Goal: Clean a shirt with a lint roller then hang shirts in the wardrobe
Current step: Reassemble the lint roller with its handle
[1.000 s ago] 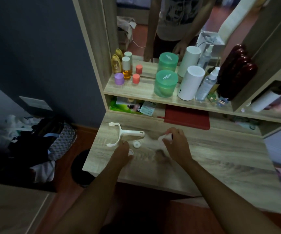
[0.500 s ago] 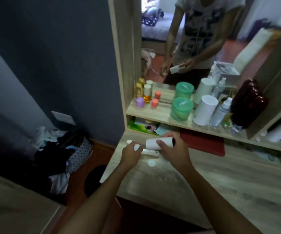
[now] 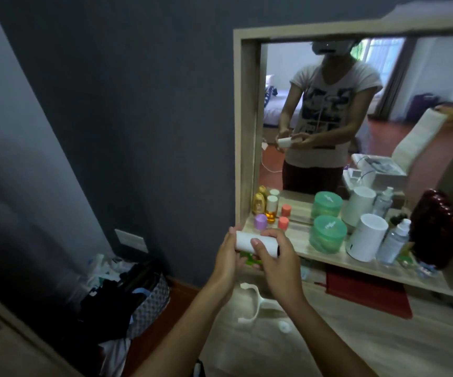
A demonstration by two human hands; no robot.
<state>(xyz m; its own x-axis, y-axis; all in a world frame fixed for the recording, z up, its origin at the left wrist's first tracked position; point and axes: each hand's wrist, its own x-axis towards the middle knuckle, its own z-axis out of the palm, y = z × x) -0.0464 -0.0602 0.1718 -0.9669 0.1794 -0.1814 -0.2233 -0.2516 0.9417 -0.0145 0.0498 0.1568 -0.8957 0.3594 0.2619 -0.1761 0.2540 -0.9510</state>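
Lint roll [image 3: 258,244] — long axis horizontal, gripped by both hands — left [image 3: 226,263], right [image 3: 277,263].

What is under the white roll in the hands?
Below the white roll, the white roller handle and a small white cap lie on the desk. The hands hide the rest.

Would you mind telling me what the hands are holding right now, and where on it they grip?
Both hands hold the white lint roll: left hand at its left end, right hand round its right half.
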